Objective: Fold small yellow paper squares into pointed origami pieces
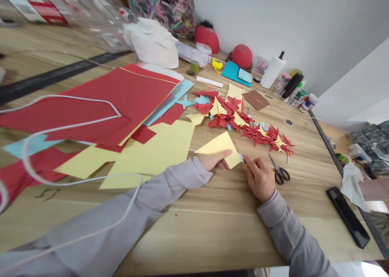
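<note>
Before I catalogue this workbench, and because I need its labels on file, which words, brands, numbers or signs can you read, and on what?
No text can be read with certainty.
Red-and-white label, upper left: printing too blurred.
Jar, back right: any label print too small.
Yellow tape measure: any marking too small.
Yellow paper in the left hand: no lettering visible.
</note>
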Demonstrator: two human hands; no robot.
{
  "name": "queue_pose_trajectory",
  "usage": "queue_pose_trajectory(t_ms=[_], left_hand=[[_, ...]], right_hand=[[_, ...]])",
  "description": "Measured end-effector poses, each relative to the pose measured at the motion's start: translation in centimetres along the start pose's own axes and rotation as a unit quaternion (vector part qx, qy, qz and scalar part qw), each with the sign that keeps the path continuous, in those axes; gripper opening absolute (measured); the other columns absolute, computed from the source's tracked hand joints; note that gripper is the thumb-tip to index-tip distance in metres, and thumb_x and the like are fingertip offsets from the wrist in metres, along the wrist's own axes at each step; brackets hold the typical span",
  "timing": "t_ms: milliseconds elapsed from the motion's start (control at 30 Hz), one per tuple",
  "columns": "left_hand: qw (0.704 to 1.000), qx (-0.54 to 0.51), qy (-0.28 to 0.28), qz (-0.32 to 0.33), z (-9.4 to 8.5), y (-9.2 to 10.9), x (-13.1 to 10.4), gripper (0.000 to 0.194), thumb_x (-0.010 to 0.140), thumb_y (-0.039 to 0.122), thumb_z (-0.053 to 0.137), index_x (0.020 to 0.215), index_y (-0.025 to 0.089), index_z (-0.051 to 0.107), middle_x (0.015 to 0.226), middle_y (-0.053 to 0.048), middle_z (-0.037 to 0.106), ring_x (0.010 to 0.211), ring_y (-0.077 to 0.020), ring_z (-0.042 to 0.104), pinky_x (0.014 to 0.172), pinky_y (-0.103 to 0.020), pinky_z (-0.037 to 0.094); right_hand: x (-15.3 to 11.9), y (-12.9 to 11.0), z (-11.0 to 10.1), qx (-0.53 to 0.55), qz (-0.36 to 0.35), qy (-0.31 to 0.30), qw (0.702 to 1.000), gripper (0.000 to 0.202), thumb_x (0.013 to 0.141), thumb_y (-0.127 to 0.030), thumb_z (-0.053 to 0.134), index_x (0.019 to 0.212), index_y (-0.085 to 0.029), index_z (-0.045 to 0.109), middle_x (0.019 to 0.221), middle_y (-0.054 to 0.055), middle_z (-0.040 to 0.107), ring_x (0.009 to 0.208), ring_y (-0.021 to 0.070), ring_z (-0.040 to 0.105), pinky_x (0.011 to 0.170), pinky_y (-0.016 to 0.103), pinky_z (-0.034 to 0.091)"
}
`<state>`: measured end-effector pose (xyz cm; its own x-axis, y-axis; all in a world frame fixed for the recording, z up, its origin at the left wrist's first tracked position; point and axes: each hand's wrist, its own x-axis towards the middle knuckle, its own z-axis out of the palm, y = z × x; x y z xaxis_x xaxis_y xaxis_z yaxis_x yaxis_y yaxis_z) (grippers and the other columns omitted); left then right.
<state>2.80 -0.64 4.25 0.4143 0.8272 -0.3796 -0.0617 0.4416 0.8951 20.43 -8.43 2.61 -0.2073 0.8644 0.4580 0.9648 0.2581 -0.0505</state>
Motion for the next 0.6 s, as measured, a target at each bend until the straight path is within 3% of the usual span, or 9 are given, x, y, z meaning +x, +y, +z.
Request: queue_pose_trajectory(t_ms=[233,400,600], left_hand=[[1.0,-0.006,0.004,0.01,0.0,-0.1,0.1,0.024,0.063,0.034,0.067,0.067,0.011,0.065,0.052,-0.003,0.062,0.044,-0.0131,0.057,0.044,-0.023,0.048],[0.998,-0.04,0.039,0.032,-0.3,-0.5,0.4,0.033,0.056,0.035,0.072,0.076,0.01,0.066,0.073,-0.008,0.069,0.05,-0.0146,0.059,0.044,-0.026,0.052],[0.995,-0.082,0.013,0.051,-0.6,-1.1,1.0,0.04,0.056,0.04,0.072,0.081,0.01,0.065,0.076,-0.01,0.068,0.054,-0.0158,0.061,0.04,-0.025,0.051]], right_hand=[[-0.1,0.0,0.0,0.007,0.008,0.005,1.0,0.033,0.086,-0.029,0.045,0.116,-0.019,0.056,0.078,0.006,0.056,0.068,0.013,0.053,0.061,0.023,0.042],[-0.1,0.1,0.0,0.0,0.013,0.008,1.0,0.034,0.086,-0.028,0.045,0.116,-0.019,0.056,0.079,0.006,0.056,0.068,0.013,0.053,0.057,0.022,0.041],[-0.1,0.0,-0.1,-0.004,0.009,0.01,1.0,0.033,0.085,-0.028,0.046,0.115,-0.019,0.057,0.078,0.006,0.056,0.067,0.0133,0.053,0.058,0.023,0.041]])
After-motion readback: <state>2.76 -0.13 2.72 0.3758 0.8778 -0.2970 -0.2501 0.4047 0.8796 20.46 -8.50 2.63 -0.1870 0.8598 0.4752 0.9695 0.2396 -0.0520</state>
